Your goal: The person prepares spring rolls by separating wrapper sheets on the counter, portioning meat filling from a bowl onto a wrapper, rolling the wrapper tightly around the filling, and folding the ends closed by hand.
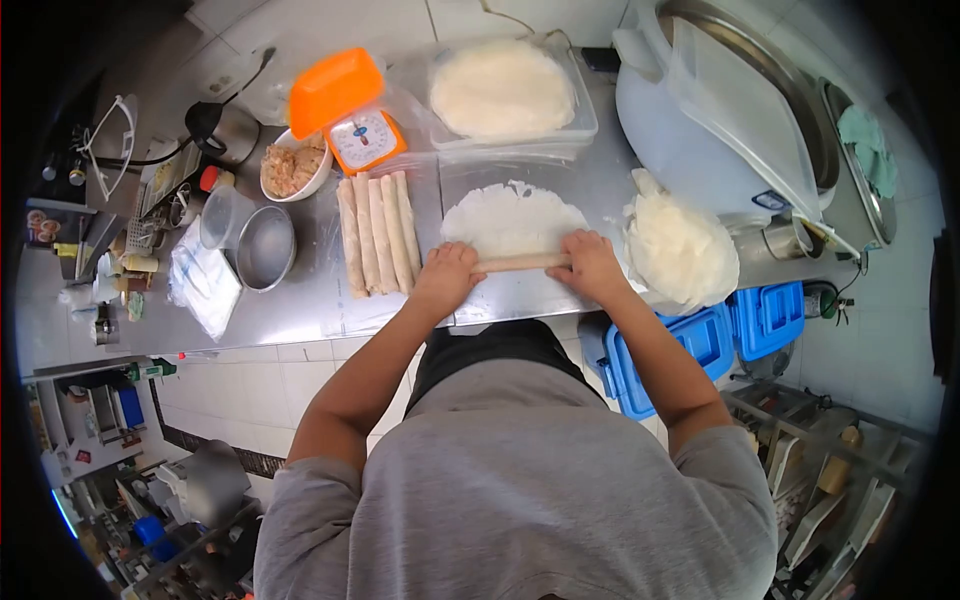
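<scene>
A thin, pale round wrapper sheet (515,220) lies on the steel table, its near edge rolled into a long thin roll (522,263). My left hand (446,277) grips the roll's left end, fingers curled over it. At the right end my right hand (592,265) holds it the same way. Several finished rolls (378,235) lie side by side to the left of my left hand. Beyond them is a white bowl of minced filling (292,167). A pile of soft, pale wrapper sheets (682,250) sits to the right of my right hand.
An orange kitchen scale (365,140) stands behind the rolls. A clear tub (515,148) holds a stack of round sheets at the back. A metal bowl (266,248) and plastic bags (205,275) lie left. A big white tub (690,120) stands right; blue-lidded bins (675,355) are below.
</scene>
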A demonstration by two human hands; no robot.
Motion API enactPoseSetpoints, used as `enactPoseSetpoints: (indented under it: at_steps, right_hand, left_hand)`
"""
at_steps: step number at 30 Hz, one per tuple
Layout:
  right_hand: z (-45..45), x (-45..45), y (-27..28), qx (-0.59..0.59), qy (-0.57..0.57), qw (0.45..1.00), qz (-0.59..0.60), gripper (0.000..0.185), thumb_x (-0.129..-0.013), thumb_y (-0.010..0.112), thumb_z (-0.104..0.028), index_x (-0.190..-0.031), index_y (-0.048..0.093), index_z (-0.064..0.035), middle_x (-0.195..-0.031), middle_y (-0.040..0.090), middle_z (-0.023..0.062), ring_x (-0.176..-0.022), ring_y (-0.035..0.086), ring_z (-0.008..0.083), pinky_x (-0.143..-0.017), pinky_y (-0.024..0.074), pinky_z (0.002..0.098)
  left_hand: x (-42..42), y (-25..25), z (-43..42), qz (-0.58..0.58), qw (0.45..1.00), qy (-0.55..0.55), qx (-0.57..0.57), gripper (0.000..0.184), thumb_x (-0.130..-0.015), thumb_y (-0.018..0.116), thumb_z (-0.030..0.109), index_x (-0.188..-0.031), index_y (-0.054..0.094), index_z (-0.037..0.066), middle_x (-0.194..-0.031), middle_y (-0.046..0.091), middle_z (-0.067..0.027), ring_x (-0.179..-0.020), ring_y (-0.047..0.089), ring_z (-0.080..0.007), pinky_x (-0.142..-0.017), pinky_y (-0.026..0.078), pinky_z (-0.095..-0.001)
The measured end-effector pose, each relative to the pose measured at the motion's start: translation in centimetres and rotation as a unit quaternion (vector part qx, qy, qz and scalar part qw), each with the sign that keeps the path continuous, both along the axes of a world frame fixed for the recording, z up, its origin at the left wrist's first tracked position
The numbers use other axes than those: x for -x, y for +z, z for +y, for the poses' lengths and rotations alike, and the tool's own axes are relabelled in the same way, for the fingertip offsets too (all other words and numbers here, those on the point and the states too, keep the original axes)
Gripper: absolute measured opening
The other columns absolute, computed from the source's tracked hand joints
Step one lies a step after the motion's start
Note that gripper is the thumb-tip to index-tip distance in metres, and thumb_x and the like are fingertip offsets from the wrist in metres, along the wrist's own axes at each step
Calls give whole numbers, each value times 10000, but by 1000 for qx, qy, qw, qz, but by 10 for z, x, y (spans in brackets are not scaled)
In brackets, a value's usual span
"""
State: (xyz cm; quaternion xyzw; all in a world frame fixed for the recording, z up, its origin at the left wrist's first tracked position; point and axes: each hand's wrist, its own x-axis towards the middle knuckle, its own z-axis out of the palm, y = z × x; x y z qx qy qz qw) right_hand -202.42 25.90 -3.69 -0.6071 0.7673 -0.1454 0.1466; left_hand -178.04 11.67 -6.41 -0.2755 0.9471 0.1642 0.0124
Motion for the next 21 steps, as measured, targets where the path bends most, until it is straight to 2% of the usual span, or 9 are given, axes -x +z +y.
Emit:
enactPoseSetpoints:
  at_steps: [2,3,5,8,11,13,16,18,21]
  right_hand:
    - [-12,-5,21,-85,10,996,21,294,-758,738,-276,-942,631,-73,-985,594,101,-1006,542,301,-853,396,417]
    - [-21,-12,32,-55,4,998,28,300,-763,734,-274,-956,639,-65,-1002,604,111,-1013,549,308,-856,406,422]
    - [-46,-29,47,6,0,999,32,314,-773,727,-269,-985,655,-49,-1036,624,130,-1025,563,322,-863,425,430]
    - [-103,-62,54,77,88,989,-93,376,-809,693,-299,-1050,643,-14,-1109,629,164,-1067,565,350,-890,443,444]
    - [-161,-129,77,131,210,956,-158,375,-857,670,-274,-1094,617,12,-1176,617,194,-1072,580,387,-925,462,424]
    - [-202,-179,67,145,282,932,-174,431,-879,652,-296,-1185,590,1,-1250,576,218,-1152,543,376,-988,430,416]
    - [-257,-260,71,140,385,904,-123,555,-896,609,-388,-1281,529,3,-1345,504,224,-1255,462,362,-1060,354,439]
    - [-297,-310,54,141,431,888,-77,607,-908,572,-440,-1314,504,6,-1381,471,221,-1294,422,357,-1082,319,453]
    - [-351,-367,31,73,454,888,-21,687,-912,513,-526,-1342,476,8,-1406,443,222,-1311,400,357,-1092,301,454]
  left_hand:
    - [2,4,0,10,1000,4,-17,391,-836,671,314,-1121,557,71,-1122,556,-134,-1113,506,-322,-930,386,-439]
    - [-2,7,0,12,1000,18,-23,406,-829,679,311,-1138,558,77,-1124,558,-131,-1098,511,-320,-919,394,-431]
    - [-10,16,8,129,990,50,-11,436,-818,690,286,-1161,546,58,-1133,548,-153,-1130,502,-341,-958,379,-462]
    - [-33,53,10,213,975,62,-25,448,-803,705,237,-1184,548,62,-1138,548,-156,-1115,506,-349,-952,391,-460]
    - [-77,69,7,196,974,98,-48,407,-807,707,204,-1165,574,62,-1146,539,-159,-1101,512,-359,-969,394,-447]
    - [-115,73,5,207,968,135,-54,386,-808,709,203,-1153,589,76,-1145,549,-156,-1098,518,-356,-970,400,-441]
    - [-173,75,7,222,949,212,-69,346,-811,712,195,-1125,613,90,-1138,568,-152,-1083,529,-350,-961,418,-435]
    - [-204,75,8,230,933,266,-78,321,-814,712,186,-1108,625,91,-1132,579,-150,-1075,535,-344,-945,434,-431]
    - [-242,80,8,226,910,334,-92,289,-818,709,159,-1087,636,81,-1129,592,-139,-1070,542,-333,-916,458,-416]
